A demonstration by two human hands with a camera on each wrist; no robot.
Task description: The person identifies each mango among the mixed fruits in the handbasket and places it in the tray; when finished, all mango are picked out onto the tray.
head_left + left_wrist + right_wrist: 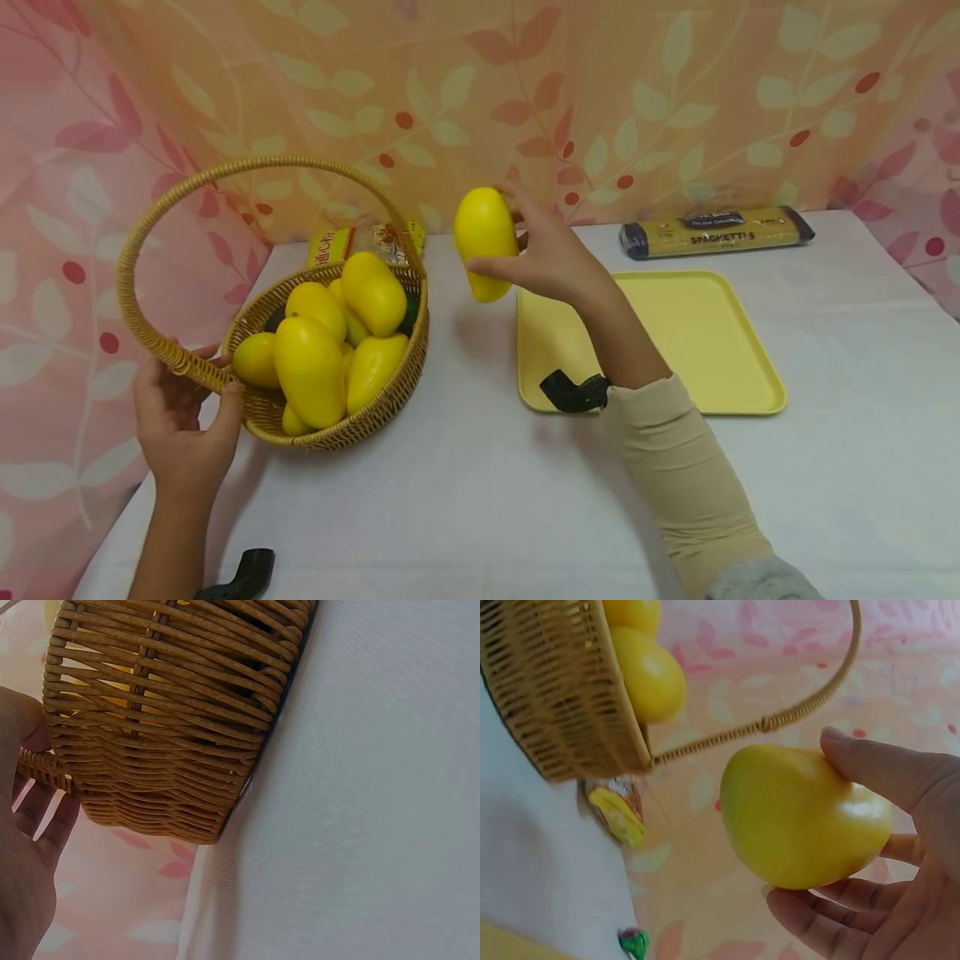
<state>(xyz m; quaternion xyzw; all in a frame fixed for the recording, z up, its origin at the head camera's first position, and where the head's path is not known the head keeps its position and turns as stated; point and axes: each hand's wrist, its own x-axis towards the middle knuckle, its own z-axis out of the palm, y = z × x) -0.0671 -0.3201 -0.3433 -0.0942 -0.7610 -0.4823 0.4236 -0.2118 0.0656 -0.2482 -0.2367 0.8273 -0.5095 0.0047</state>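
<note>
A yellow mango (482,237) is held up above the table by my right hand (555,260), thumb on one side and fingers on the other. The right wrist view shows that mango (795,817) tinged green at one end. My left hand (183,429) grips the wicker basket (390,407) at the near base of its arched handle (180,357), fingers behind and thumb in front. Several yellow mangoes (309,371) are heaped in the basket, with dark green pieces partly hidden among them. From the left wrist, the basket's woven side (165,757) fills much of the view.
A pale yellow tray (720,342) lies to the right, partly under my right forearm. Behind it is a spaghetti packet (720,233). A yellow food packet (330,247) sits behind the basket. A small green and red item (634,943) shows in the right wrist view.
</note>
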